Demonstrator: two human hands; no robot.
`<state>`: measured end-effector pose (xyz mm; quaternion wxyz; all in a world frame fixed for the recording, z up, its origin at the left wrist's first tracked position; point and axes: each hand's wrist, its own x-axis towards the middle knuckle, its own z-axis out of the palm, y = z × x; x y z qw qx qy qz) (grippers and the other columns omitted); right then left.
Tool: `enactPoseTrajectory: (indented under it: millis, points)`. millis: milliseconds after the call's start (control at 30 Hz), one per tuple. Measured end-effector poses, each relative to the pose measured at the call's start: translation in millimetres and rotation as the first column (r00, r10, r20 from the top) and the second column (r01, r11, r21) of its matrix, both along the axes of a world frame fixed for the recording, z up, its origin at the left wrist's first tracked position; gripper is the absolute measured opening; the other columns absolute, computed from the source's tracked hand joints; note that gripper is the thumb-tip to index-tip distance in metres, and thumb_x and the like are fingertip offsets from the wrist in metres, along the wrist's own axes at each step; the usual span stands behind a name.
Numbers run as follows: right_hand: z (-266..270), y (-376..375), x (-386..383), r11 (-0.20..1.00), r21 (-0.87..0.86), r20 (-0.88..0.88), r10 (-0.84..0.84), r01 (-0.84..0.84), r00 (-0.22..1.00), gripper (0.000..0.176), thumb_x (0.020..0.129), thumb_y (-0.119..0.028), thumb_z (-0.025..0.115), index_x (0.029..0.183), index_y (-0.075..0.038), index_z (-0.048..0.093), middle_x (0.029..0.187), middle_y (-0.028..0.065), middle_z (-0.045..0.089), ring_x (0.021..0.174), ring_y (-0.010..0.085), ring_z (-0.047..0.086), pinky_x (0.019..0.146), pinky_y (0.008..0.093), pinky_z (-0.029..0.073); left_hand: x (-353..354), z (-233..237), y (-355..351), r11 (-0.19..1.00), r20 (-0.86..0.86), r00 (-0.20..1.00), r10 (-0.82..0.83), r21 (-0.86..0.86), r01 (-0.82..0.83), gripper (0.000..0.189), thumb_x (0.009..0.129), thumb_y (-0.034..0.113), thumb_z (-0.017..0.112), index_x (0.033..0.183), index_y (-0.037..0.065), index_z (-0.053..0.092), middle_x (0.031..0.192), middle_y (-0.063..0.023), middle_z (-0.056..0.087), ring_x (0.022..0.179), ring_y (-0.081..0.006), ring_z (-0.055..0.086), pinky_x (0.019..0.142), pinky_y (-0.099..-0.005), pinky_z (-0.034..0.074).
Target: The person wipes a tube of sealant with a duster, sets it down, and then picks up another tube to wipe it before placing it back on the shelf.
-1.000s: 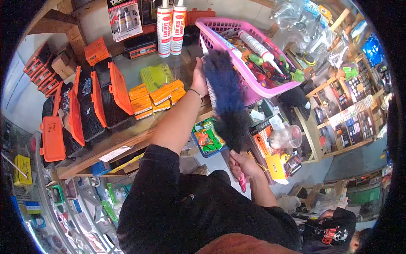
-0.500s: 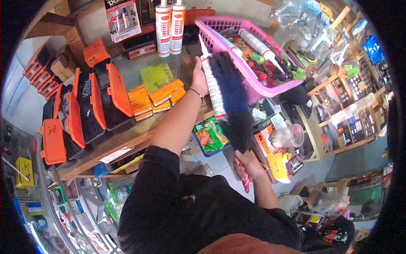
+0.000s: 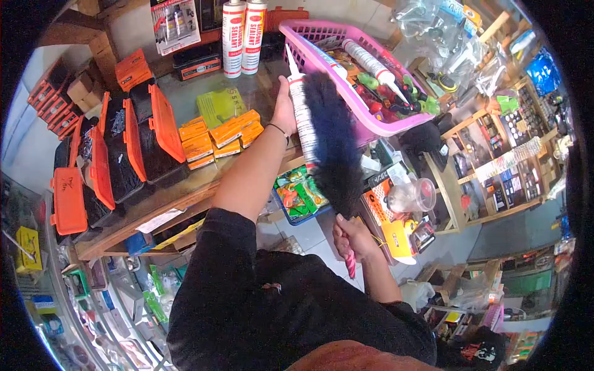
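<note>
My left hand [image 3: 284, 112] is closed around a white sealant tube [image 3: 301, 114] with a long pointed nozzle, held nearly upright in front of the pink basket. A dark, fluffy duster [image 3: 335, 139] lies against the tube's right side and covers part of it. Its pink handle [image 3: 351, 264] is gripped by my right hand [image 3: 357, 238], lower down. The fingers of my left hand are partly hidden behind the tube. Two more silicone sealant tubes [image 3: 243, 40] stand upright at the back of the counter.
The pink basket [image 3: 377, 128] holds more tubes and small bottles. Open orange-lidded boxes [image 3: 167, 127] line the counter's left end, near several small yellow-orange boxes [image 3: 197, 145]. A blue tray [image 3: 297, 221] of green packets sits below. Shelves [image 3: 495, 167] stand at right.
The whole view has shifted slightly, with everything sitting a little further left and up. The duster remains against the tube, its bristles now sharper and slightly differently placed. Both grips are the same.
</note>
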<state>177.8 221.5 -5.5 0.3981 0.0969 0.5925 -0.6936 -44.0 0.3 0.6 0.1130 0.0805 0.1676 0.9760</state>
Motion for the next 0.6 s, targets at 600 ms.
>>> enactPoseTrajectory:
  millis: [600]
  points:
    - [-4,0,-3,0.999,-0.025,-0.003,0.030,-0.030,1.000,0.042,0.088,-0.035,0.043,0.057,-0.008,0.039,0.041,0.0001,0.033,0.028,0.0097,0.031,0.027,0.0235,0.027,-2,-2,1,1.000,0.035,0.999,0.013,-0.007,-0.013,0.067,0.078,0.064,0.033,0.106,0.005,0.049,0.109,-0.0142,0.053,0.098,-0.0287,0.051,0.088,-0.0417,0.040]
